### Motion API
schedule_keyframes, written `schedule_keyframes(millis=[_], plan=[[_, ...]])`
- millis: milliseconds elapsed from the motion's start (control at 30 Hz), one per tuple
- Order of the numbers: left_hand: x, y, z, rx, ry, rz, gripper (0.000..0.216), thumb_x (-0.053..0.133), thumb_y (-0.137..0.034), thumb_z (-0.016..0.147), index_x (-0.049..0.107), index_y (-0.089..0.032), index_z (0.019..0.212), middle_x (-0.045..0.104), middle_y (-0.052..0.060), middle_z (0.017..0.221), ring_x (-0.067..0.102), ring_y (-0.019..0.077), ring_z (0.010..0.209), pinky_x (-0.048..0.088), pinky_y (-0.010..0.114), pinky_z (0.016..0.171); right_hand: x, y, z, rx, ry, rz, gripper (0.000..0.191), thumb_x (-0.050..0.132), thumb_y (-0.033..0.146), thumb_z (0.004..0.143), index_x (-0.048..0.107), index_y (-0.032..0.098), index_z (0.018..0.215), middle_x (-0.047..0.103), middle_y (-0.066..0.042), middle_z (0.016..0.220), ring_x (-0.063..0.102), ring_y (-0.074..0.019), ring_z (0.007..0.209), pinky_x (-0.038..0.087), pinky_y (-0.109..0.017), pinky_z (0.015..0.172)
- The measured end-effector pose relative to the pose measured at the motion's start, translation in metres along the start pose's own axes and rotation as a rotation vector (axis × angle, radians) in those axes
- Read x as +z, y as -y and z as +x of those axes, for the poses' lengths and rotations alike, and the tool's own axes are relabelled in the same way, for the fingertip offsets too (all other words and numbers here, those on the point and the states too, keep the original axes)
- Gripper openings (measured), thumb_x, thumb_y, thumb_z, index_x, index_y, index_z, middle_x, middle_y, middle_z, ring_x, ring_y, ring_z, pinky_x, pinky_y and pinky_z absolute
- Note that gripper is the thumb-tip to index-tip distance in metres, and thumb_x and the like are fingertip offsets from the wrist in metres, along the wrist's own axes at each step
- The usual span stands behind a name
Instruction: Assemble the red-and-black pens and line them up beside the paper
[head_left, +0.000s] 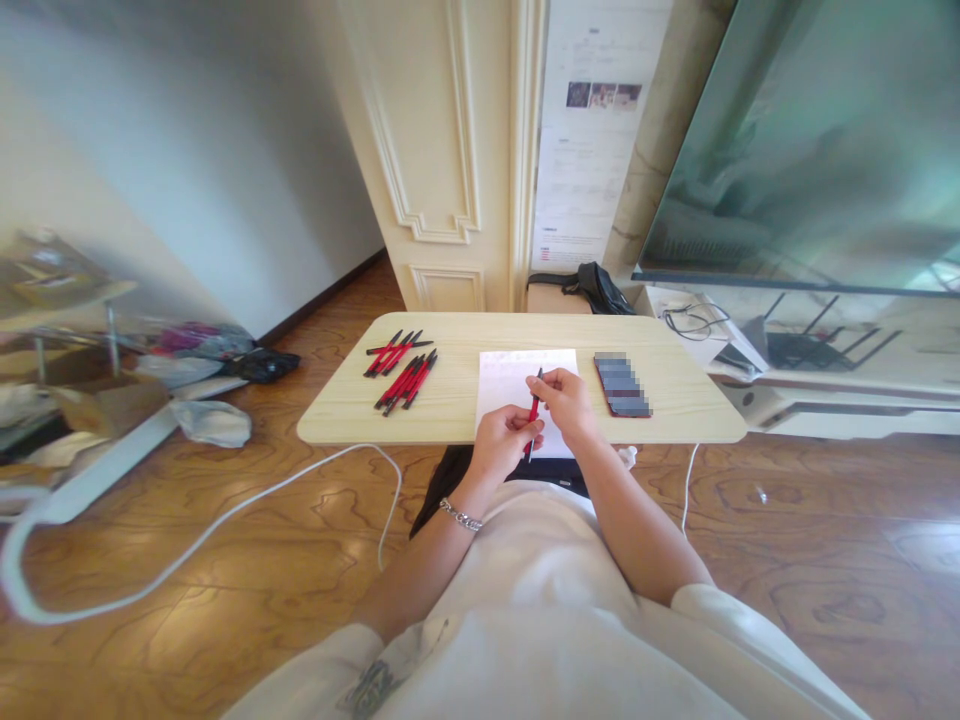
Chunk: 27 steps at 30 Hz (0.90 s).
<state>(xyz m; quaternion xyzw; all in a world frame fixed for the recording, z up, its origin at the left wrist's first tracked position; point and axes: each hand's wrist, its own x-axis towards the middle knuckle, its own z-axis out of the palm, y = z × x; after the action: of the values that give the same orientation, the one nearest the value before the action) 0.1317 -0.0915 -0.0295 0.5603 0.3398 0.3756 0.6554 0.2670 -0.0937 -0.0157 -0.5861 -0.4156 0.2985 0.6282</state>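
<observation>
A red pen with black ends (534,409) is held between my two hands, over a white sheet of paper (493,378). My left hand (505,437) grips the lower part of the pen, a chain bracelet on its wrist. My right hand (564,395) pinches the upper black end between thumb and fingers. The pen stands steeply, its lower end pointing towards my body. Two groups of similar red and black pens lie to the left: a crossed upper group (395,352) and a lower group (406,383).
A phone (621,385) with a blurred-out screen lies on the pale wooden table (675,375), right of the paper. White cables (225,530) run over the floor at the left. A black bag (600,288) rests behind the table, and a large screen (810,150) is at the right.
</observation>
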Motion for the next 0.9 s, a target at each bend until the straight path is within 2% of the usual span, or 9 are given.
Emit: schedule_keyframes(millis=[333, 500, 567, 733, 900], plan=[[0.0, 0.002, -0.002, 0.065, -0.013, 0.077, 0.026, 0.075, -0.037, 0.069, 0.066, -0.015, 0.08, 0.067, 0.004, 0.063, 0.064, 0.0157, 0.055, 0.05, 0.027, 0.055, 0.0, 0.003, -0.002, 0.006, -0.068, -0.053, 0.04, 0.074, 0.055, 0.064, 0.055, 0.02, 0.07, 0.056, 0.002, 0.057, 0.046, -0.0125, 0.051, 0.035, -0.027, 0.049], [-0.001, -0.005, -0.001, -0.018, 0.036, -0.034, 0.031, 0.079, -0.035, 0.065, 0.066, -0.013, 0.081, 0.068, 0.005, 0.069, 0.065, 0.0171, 0.058, 0.054, 0.03, 0.059, -0.004, 0.013, -0.006, -0.023, 0.115, 0.065, 0.037, 0.061, 0.055, 0.076, 0.066, 0.021, 0.088, 0.064, -0.002, 0.074, 0.057, -0.0148, 0.068, 0.042, -0.026, 0.058], [-0.001, -0.007, -0.001, -0.035, 0.036, -0.051, 0.032, 0.081, -0.035, 0.063, 0.066, -0.013, 0.081, 0.068, 0.005, 0.068, 0.066, 0.0178, 0.058, 0.054, 0.031, 0.059, -0.005, 0.016, -0.006, -0.019, 0.148, 0.078, 0.037, 0.059, 0.054, 0.077, 0.069, 0.021, 0.091, 0.067, -0.003, 0.079, 0.059, -0.0156, 0.073, 0.043, -0.026, 0.061], [0.0, -0.002, -0.001, 0.045, -0.01, 0.063, 0.026, 0.078, -0.034, 0.066, 0.066, -0.014, 0.078, 0.067, 0.004, 0.063, 0.064, 0.0168, 0.054, 0.051, 0.028, 0.053, -0.004, 0.014, -0.006, -0.035, 0.033, -0.005, 0.035, 0.065, 0.053, 0.072, 0.066, 0.019, 0.067, 0.064, -0.002, 0.066, 0.052, -0.0146, 0.06, 0.037, -0.027, 0.055], [0.0, 0.004, -0.001, 0.121, -0.025, 0.133, 0.022, 0.075, -0.033, 0.068, 0.066, -0.015, 0.077, 0.067, 0.003, 0.061, 0.061, 0.0139, 0.051, 0.047, 0.025, 0.052, -0.001, 0.012, -0.006, -0.056, -0.078, -0.053, 0.038, 0.07, 0.053, 0.069, 0.054, 0.02, 0.058, 0.048, 0.003, 0.052, 0.039, -0.0115, 0.05, 0.03, -0.027, 0.049]])
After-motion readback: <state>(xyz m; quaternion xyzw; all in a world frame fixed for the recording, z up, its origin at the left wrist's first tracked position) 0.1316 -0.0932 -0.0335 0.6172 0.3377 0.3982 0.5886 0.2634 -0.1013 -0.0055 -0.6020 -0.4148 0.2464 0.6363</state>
